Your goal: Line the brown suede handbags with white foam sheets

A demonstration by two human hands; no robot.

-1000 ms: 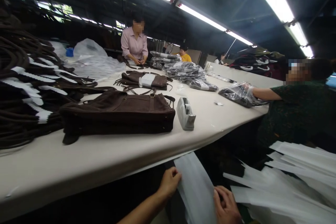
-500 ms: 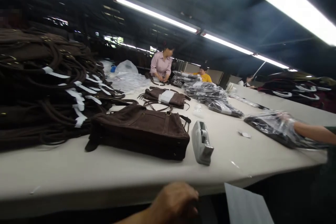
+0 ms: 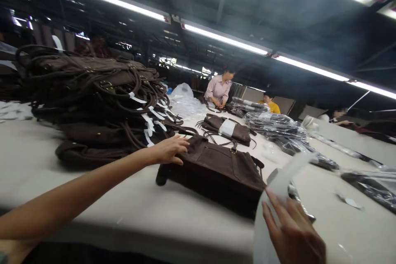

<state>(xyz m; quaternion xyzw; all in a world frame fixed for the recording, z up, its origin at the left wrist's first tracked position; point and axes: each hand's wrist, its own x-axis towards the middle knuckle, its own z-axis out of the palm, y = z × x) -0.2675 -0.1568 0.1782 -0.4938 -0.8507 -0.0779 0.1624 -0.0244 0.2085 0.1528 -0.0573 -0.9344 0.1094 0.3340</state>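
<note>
A dark brown bag (image 3: 222,169) lies on its side on the white table (image 3: 136,210), close to the front edge. My left hand (image 3: 170,149) rests on the bag's upper left corner, fingers spread. At the bag's right end, my right hand (image 3: 293,222) has its fingers against a curved white sheet (image 3: 266,231), which stands up between the hand and the bag. Behind that sheet and hand, the grey tape dispenser is mostly hidden. A second brown bag (image 3: 238,130) with a white band around it lies just beyond.
Brown bags with white-wrapped handles form a tall pile (image 3: 102,103) at the left. Plastic-wrapped bags (image 3: 278,128) lie at the back right, another (image 3: 371,187) at the right edge. People work at the far end. A small white scrap (image 3: 351,202) lies on the right.
My left hand has come onto the bag's left corner. The white sheet now stands up by my right hand at the bag's right end. The view has swung left.
</note>
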